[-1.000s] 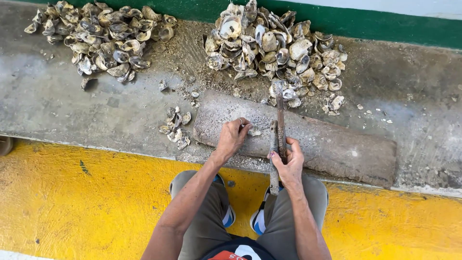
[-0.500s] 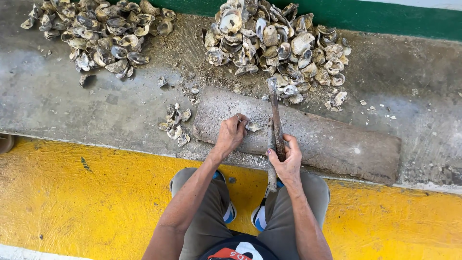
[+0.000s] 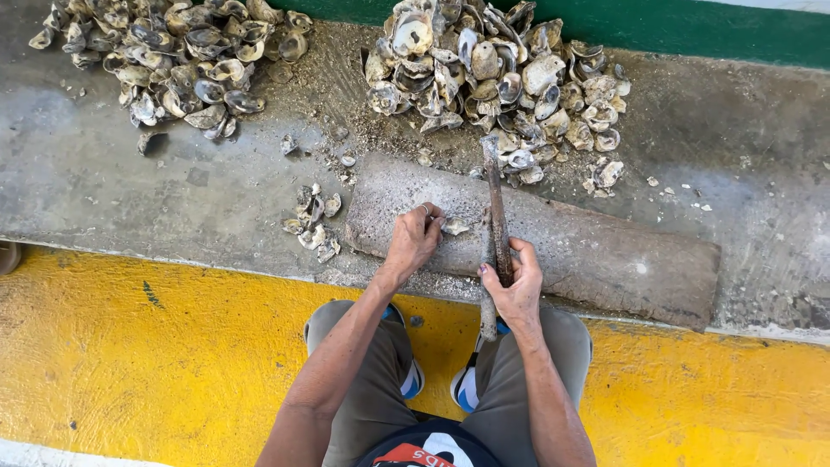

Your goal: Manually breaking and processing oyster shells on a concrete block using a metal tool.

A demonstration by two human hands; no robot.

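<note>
At the far left, a pile of grey oyster shells (image 3: 164, 60) lies on the concrete ledge (image 3: 104, 182), well apart from your hands. Nearer in, a small cluster of broken shells (image 3: 313, 223) sits just beside the left end of the flat stone slab (image 3: 605, 251).

Your left hand (image 3: 413, 240) rests on that slab, fingers curled down and pinching a small oyster shell (image 3: 455, 227) against the stone; the shell pokes out at the right side of your fingertips. A ring shows on one finger.

Just right of the shell, your right hand (image 3: 517, 287) is wrapped tight around the lower shaft of a rusty iron bar (image 3: 495, 203). The bar runs up and away from you, its top end reaching the edge of the large shell heap (image 3: 493, 73) beyond the slab. The bar's shaft passes just beside the held shell; whether it touches it you cannot tell from here.

The shell lies between your two hands, closer to the left. Below, your knees and blue-and-white shoes (image 3: 467, 385) stand on the yellow painted floor (image 3: 156, 363). The slab stretches on to the right, bare of shells.
</note>
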